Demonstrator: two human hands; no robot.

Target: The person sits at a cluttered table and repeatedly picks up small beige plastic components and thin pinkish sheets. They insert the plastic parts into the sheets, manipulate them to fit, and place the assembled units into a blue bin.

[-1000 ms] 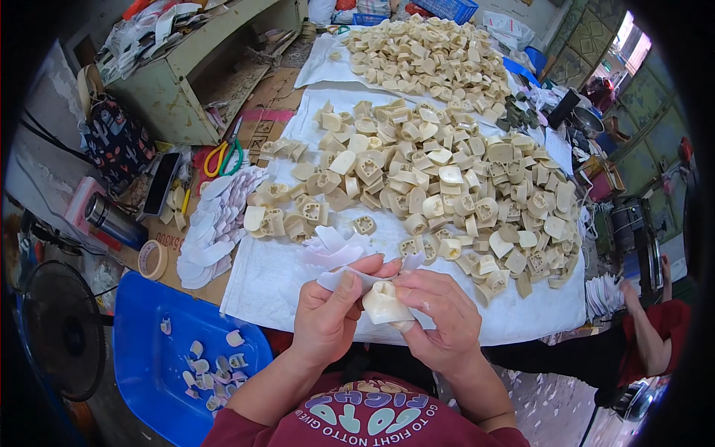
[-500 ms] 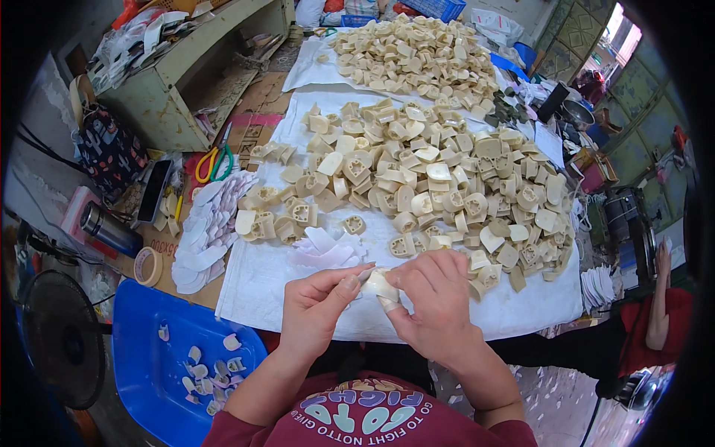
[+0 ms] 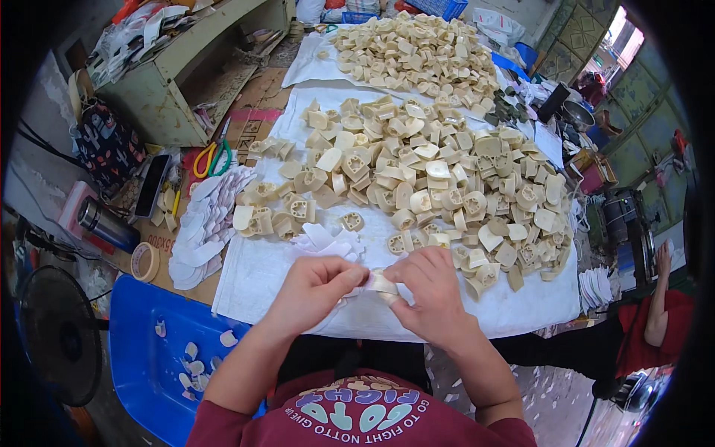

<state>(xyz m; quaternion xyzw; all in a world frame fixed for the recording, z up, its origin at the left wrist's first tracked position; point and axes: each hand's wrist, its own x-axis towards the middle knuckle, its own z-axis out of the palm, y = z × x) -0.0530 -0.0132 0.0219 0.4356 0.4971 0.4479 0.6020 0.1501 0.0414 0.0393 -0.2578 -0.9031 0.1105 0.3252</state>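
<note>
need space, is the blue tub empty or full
Neither: several cream pieces lie in the blue tub, with blue surface showing around them.

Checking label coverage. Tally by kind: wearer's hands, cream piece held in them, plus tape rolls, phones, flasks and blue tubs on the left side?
Left hand and right hand: 2
Held cream piece: 1
Tape roll: 1
Phone: 1
Flask: 1
Blue tub: 1
Total: 7

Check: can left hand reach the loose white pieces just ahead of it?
Probably yes: the white pieces lie just beyond the left hand, nothing visible between. It seems to pinch a pale strip at the cream piece, so likely must let go first.
</note>
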